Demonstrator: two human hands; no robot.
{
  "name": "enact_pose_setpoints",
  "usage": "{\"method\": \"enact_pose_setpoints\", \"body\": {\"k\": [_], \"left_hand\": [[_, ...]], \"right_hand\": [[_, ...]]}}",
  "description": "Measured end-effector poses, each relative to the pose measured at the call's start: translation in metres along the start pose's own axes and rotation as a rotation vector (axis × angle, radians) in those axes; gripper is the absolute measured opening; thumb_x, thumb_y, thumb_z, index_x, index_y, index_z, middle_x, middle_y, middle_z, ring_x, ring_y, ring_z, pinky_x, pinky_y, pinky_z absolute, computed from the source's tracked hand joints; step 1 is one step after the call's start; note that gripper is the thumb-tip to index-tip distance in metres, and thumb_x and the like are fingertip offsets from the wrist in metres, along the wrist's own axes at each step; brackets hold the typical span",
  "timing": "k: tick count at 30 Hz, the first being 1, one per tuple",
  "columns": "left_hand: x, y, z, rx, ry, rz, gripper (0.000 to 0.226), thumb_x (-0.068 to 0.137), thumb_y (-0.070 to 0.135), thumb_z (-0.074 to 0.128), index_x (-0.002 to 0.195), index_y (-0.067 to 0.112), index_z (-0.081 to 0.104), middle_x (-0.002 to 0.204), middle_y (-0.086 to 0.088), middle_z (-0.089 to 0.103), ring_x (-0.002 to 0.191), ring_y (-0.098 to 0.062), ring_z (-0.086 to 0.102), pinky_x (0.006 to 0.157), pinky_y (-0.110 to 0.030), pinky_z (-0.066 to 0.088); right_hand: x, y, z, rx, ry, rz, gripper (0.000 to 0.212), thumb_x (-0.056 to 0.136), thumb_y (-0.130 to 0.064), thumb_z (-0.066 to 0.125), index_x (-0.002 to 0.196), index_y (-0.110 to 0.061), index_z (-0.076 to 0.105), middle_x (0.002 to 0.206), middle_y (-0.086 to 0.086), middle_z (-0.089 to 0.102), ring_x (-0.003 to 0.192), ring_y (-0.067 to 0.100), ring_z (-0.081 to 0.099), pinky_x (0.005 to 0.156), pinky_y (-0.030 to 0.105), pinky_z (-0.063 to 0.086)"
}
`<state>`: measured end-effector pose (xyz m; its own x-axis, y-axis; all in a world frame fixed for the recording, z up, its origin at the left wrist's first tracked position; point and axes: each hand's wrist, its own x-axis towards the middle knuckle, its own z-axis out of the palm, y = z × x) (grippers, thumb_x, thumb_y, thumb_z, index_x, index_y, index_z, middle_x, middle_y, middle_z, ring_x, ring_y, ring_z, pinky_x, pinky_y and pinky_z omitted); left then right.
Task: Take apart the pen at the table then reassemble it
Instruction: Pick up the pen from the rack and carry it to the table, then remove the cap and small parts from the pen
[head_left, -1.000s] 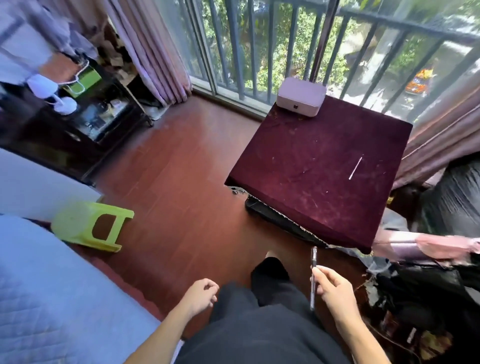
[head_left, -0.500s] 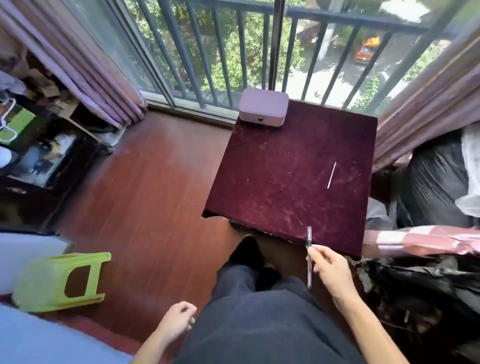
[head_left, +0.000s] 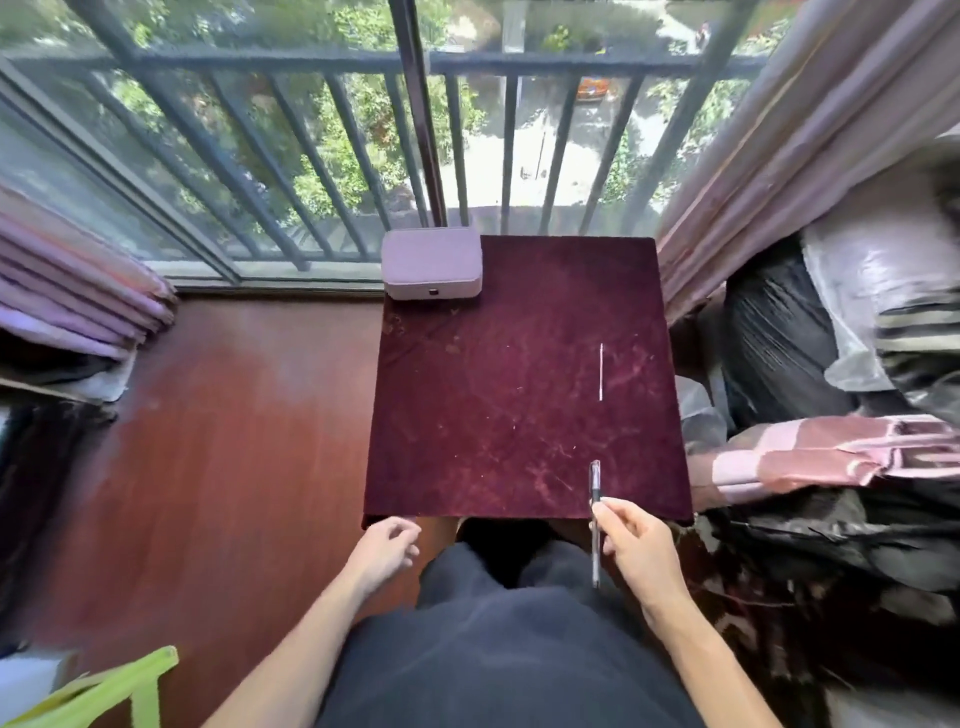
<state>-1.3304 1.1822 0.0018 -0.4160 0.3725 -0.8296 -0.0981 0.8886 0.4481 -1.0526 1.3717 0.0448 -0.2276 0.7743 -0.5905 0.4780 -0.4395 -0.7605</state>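
My right hand (head_left: 636, 545) pinches a dark, slim pen (head_left: 595, 480) near its middle, holding it upright in the picture over the near right edge of the table (head_left: 498, 415), which is covered in dark red velvet. A thin white rod (head_left: 601, 371) lies alone on the cloth further back on the right. My left hand (head_left: 382, 551) hovers at the table's near left corner with loosely curled fingers and holds nothing.
A small mauve box (head_left: 431, 270) stands at the table's far left corner by the barred window. Curtains and bagged bundles (head_left: 810, 364) crowd the right side. A green stool (head_left: 119, 691) sits low on the left on the wooden floor.
The view has swung to face the table squarely. My left hand has risen from beside my leg to the table's near edge. My right hand keeps the pen, now over the cloth's edge.
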Motion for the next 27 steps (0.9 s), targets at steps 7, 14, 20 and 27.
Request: {"method": "enact_pose_setpoints", "body": {"k": [7,14,20,27], "left_hand": [[-0.001,0.075,0.03,-0.046,-0.045,0.147,0.019,0.101,0.015,0.055,0.09,0.022,0.069,0.077,0.0,0.069,0.054,-0.001,0.059,0.05,-0.007,0.044],[-0.005,0.14,0.08,-0.155,-0.145,0.265,0.021,0.099,0.031,0.056,0.101,0.019,0.074,0.082,0.007,0.072,0.059,0.003,0.062,0.059,-0.01,0.044],[0.028,0.145,0.101,-0.273,-0.143,0.261,0.019,0.098,0.03,0.062,0.104,0.018,0.074,0.074,0.017,0.074,0.066,0.011,0.066,0.06,-0.005,0.048],[0.101,0.116,0.111,-0.209,-0.093,0.251,0.023,0.099,0.034,0.058,0.106,0.023,0.077,0.089,0.013,0.076,0.078,0.01,0.067,0.071,-0.01,0.047]], "right_hand": [[0.022,-0.016,0.006,-0.01,-0.084,0.014,0.007,0.102,-0.023,0.072,0.103,-0.022,0.079,0.067,-0.022,0.072,0.059,-0.006,0.062,0.063,0.011,0.052],[0.043,-0.033,0.034,-0.042,-0.168,0.023,0.005,0.098,-0.027,0.077,0.096,-0.031,0.075,0.076,-0.011,0.078,0.062,-0.007,0.065,0.062,0.01,0.052],[0.076,-0.02,0.065,-0.041,-0.197,0.062,0.016,0.099,-0.013,0.072,0.094,-0.028,0.076,0.085,-0.008,0.082,0.078,0.003,0.076,0.065,0.013,0.053],[0.126,0.022,0.097,-0.027,-0.221,0.089,0.01,0.096,-0.01,0.077,0.101,-0.019,0.075,0.083,-0.006,0.081,0.081,0.01,0.078,0.075,0.026,0.063]]}}
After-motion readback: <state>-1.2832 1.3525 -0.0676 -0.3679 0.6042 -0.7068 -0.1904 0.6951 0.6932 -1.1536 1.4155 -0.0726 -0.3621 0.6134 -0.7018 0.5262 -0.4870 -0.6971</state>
